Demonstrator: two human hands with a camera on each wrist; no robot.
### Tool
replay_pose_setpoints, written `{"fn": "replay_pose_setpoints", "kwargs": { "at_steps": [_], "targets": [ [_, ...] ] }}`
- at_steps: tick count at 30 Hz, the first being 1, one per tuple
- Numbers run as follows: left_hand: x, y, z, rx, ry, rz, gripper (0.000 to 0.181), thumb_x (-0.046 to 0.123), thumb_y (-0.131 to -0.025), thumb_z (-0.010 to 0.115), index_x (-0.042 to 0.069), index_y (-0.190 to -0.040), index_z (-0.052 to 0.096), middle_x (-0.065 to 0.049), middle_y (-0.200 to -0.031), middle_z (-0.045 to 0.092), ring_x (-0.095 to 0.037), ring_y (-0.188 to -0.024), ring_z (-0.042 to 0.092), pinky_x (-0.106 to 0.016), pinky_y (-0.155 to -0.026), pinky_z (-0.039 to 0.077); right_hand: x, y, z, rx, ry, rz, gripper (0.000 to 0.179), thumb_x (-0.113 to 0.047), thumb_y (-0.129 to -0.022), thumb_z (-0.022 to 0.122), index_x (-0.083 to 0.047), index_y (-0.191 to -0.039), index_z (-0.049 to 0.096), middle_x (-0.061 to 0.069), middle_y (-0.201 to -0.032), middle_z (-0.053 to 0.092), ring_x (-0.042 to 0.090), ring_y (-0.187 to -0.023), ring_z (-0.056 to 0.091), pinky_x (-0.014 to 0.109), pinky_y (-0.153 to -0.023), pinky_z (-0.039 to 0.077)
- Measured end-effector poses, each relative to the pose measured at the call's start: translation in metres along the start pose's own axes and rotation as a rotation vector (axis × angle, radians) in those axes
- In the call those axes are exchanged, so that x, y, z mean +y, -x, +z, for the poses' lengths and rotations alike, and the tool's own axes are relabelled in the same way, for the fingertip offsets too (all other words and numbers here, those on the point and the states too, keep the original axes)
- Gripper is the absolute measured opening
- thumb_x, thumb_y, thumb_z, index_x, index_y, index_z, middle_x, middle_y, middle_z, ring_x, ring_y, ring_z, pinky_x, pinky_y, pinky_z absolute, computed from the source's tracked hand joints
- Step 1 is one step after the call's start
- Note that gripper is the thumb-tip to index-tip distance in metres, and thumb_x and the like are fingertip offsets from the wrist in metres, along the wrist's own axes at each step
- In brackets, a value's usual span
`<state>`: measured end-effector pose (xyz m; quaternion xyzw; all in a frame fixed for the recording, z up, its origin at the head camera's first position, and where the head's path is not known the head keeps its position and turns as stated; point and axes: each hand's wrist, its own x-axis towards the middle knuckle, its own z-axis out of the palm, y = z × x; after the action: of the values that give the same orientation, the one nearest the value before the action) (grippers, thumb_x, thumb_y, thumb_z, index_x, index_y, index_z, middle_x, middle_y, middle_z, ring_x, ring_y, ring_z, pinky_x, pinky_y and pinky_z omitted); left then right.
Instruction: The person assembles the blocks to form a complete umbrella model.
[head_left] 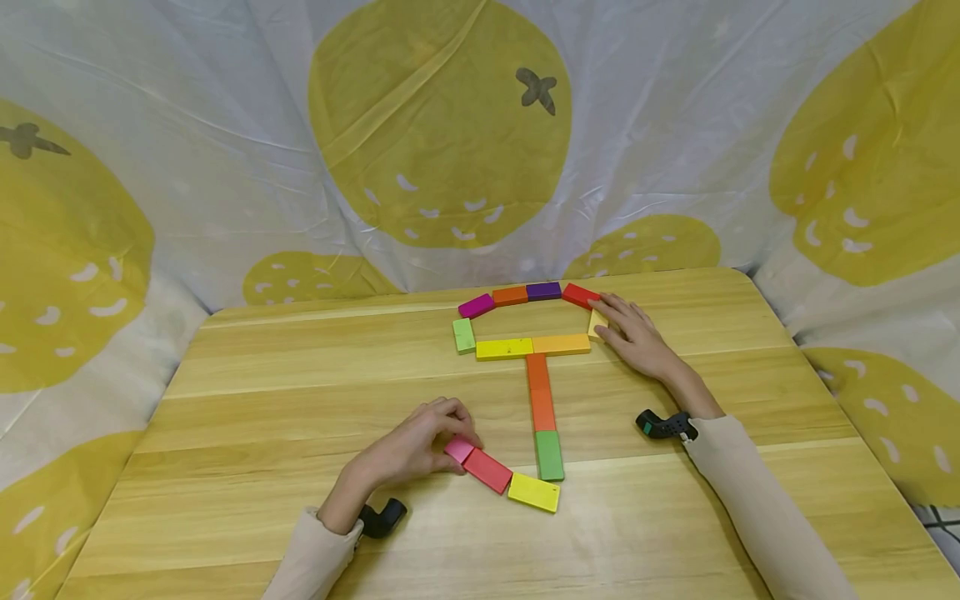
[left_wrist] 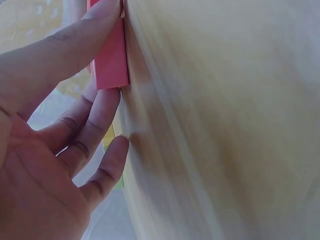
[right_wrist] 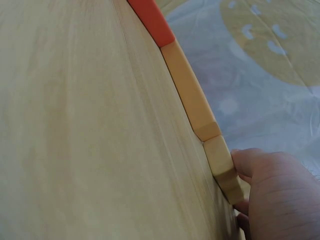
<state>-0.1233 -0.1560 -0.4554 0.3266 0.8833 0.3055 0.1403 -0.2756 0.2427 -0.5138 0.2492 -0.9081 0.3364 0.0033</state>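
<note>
Flat coloured blocks lie on the wooden table [head_left: 300, 392] in an umbrella shape. Its arc runs magenta [head_left: 477, 306], orange, purple [head_left: 543, 291], red [head_left: 581, 296]. A yellow bar [head_left: 504, 348] sits under the arc, and an orange stem [head_left: 540, 392] ends in a green block [head_left: 549, 455]. My left hand [head_left: 431, 440] pinches the pink block [head_left: 459, 450] at the end of the hook, beside a red block [head_left: 487, 471]. The thumb lies along the pink block [left_wrist: 111, 60]. My right hand [head_left: 628, 327] rests with straight fingers against a pale yellow block [head_left: 597, 323] by the red one; its thumb [right_wrist: 260, 175] touches that block [right_wrist: 220, 157].
A light green block [head_left: 464, 335] lies at the arc's left end and a yellow block [head_left: 533, 492] joins the hook to the stem. Cloth printed with large yellow fruit [head_left: 442, 125] hangs behind and beside the table. Bare wood spreads to the left, right and front.
</note>
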Motion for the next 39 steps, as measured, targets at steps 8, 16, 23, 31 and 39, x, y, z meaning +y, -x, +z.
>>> {"fn": "replay_pose_setpoints", "kwargs": {
  "at_steps": [8,16,23,31,39],
  "targets": [
    [0.000,0.000,0.001,0.009,-0.010,0.011,0.032,0.015,-0.080,0.090,0.023,-0.109,0.079,0.007,-0.112,0.064,-0.012,-0.112,0.054,-0.037,-0.099,0.043,0.002,0.000,0.001,0.009,-0.004,-0.005,0.055,-0.026,-0.110,0.048,-0.010,-0.161,0.036,0.023,-0.170,0.024,0.043,-0.159,0.015,0.064,-0.128,0.003],
    [-0.005,0.003,-0.009,-0.028,0.068,0.002,0.038,0.020,-0.084,0.087,0.018,-0.120,0.075,0.004,-0.124,0.064,-0.017,-0.119,0.056,-0.042,-0.108,0.048,0.001,-0.001,0.000,0.000,-0.006,0.002,0.055,-0.027,-0.111,0.047,-0.009,-0.162,0.035,0.023,-0.170,0.023,0.043,-0.160,0.014,0.064,-0.129,0.002],
    [-0.020,0.009,-0.035,0.039,0.093,-0.060,0.049,0.019,-0.088,0.084,0.009,-0.132,0.067,-0.004,-0.137,0.063,-0.028,-0.131,0.059,-0.052,-0.112,0.048,0.003,0.000,0.000,0.009,-0.002,-0.009,0.054,-0.026,-0.111,0.045,-0.008,-0.161,0.035,0.025,-0.169,0.024,0.045,-0.159,0.015,0.065,-0.128,0.003],
    [-0.038,0.003,-0.051,0.223,0.082,-0.120,0.047,0.019,-0.094,0.078,0.004,-0.136,0.065,-0.015,-0.147,0.056,-0.039,-0.139,0.052,-0.060,-0.115,0.044,0.006,0.000,-0.003,0.017,-0.048,0.005,0.054,-0.027,-0.112,0.043,-0.008,-0.162,0.034,0.026,-0.169,0.023,0.046,-0.159,0.012,0.065,-0.128,0.001],
    [-0.041,-0.013,-0.055,0.383,-0.032,-0.210,0.068,0.031,-0.101,0.069,0.007,-0.158,0.042,-0.017,-0.173,0.016,-0.040,-0.162,0.010,-0.073,-0.122,0.011,-0.012,0.005,-0.003,-0.002,0.026,0.042,0.061,-0.037,-0.110,0.047,-0.011,-0.163,0.032,0.025,-0.170,0.020,0.045,-0.160,0.010,0.071,-0.124,-0.003]
  ]
}}
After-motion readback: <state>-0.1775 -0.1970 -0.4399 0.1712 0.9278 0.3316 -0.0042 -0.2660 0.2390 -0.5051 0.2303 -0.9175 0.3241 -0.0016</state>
